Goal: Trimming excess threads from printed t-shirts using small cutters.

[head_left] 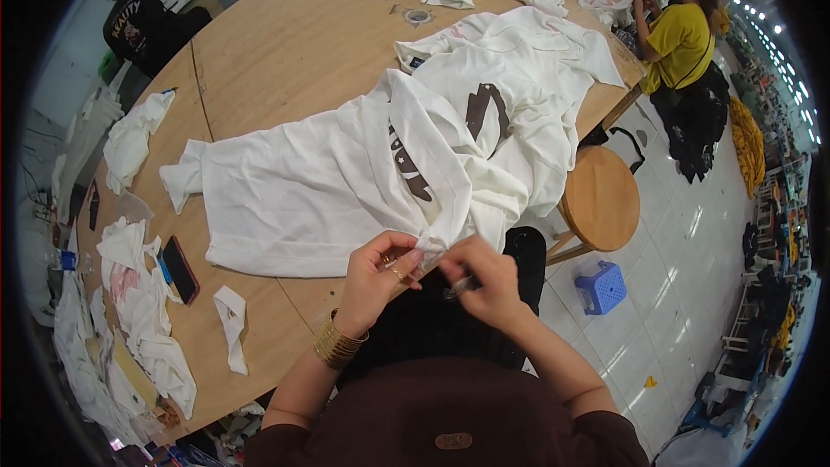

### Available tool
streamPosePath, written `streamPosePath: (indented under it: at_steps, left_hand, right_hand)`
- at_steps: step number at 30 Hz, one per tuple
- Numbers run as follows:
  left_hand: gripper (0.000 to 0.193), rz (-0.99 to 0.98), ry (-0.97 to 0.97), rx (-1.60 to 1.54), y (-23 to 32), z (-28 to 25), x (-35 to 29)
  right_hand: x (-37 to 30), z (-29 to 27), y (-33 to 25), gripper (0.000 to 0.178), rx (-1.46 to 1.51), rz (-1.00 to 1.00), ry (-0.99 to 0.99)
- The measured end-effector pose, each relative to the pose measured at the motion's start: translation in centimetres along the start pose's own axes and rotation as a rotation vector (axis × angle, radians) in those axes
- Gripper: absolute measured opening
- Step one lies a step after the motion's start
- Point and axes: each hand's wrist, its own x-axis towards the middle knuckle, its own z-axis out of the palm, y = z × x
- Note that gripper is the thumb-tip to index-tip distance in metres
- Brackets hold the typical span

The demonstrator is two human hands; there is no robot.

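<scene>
Table: one big wooden one [259,112], curved edge, takes up most of the view.
Other people: two, one in a black shirt [143,26] at far left, one in a yellow top [679,43] at far right.
White shirt pile: one heap [294,199] on the table right in front of the wearer, dark print showing in two spots. Can't tell how many shirts are in there, honestly. Long axis runs from near left to far right, and the bunched near edge hangs just past the table edge.
Stools: two, a round wooden stool [601,195] and a low blue plastic stool [603,288], both off to the right.
Hands: two. The left hand [380,277] is pinching that bunched edge, so it's the nearer one; the pile spreads away from it, ahead and to both sides. The right hand [484,281] is just beside it, fingers curled round a metal tool [462,286], too blurry to say what kind.
Phone: one, dark phone [181,270], left side.
Cloth strip: one loose white strip [231,329], near the phone.
Bangles: a gold stack [339,344] on the left wrist, couldn't count them.
</scene>
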Motion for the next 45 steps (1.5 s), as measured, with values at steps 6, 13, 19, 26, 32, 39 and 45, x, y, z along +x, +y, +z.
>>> streamPosePath:
  at_steps: [6,13,19,26,32,39,45]
  left_hand:
    - [0.020,-0.058,-0.021,-0.067,0.4,0.5,0.0]
    - [0.023,-0.025,-0.098,-0.007,0.3,1.5,0.2]
    - [0.034,0.091,-0.152,0.140,0.1,1.9,0.1]
    - [0.036,0.068,-0.098,0.175,0.3,2.6,-0.1]
    - [0.038,0.123,-0.074,0.309,-0.3,2.5,-0.3]
    - [0.043,0.110,-0.062,0.342,-0.2,3.1,-0.2]
    - [0.044,0.127,-0.115,0.435,0.2,3.8,-0.3]
  right_hand:
    - [0.5,-1.0,-0.8,0.034,-0.031,-0.047,0.109]
    - [-0.4,-0.4,0.7,0.035,-0.127,-0.083,0.015]
    - [0.1,-1.3,1.1,0.013,0.304,0.294,0.117]
    - [0.2,-3.1,0.7,0.009,0.442,0.233,0.172]
    - [0.2,-8.4,1.8,0.017,1.468,0.442,0.326]
    - [-1.0,-7.1,-0.3,0.031,0.041,0.198,-0.138]
    - [-1.0,-2.9,1.2,0.019,0.071,0.046,-0.071]
